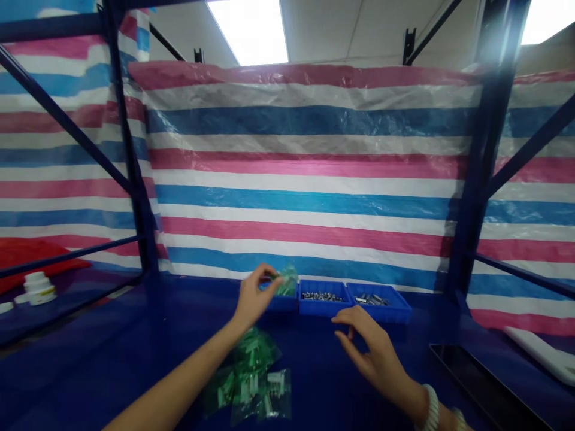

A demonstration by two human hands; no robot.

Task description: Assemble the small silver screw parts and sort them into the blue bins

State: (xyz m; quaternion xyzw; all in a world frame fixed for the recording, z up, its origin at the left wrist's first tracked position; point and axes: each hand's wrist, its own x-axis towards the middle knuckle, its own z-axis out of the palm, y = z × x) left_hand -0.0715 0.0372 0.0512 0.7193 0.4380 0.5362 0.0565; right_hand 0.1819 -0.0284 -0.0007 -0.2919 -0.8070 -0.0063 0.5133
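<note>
My left hand (257,294) reaches over the left blue bin (283,303), its thumb and fingertips drawn together at the edge of a green-tinted clear plastic bag (288,280). Exactly how much of the bag lies between the fingers is hidden. My right hand (371,347) hovers in front of the other bins, thumb and index finger apart, holding nothing. Small metal parts (322,296) fill the middle bin (321,308). Longer metal pieces (372,299) lie in the right bin (390,312). Below my left forearm is a pile of filled bags (254,383) with white and metal parts inside.
A dark tablet or phone (480,383) lies on the blue tabletop (135,353) at right, beside a white object (541,353). White bottles (39,288) and red material (36,260) are at far left. Blue frame posts (478,179) and striped sheeting (305,179) enclose the table.
</note>
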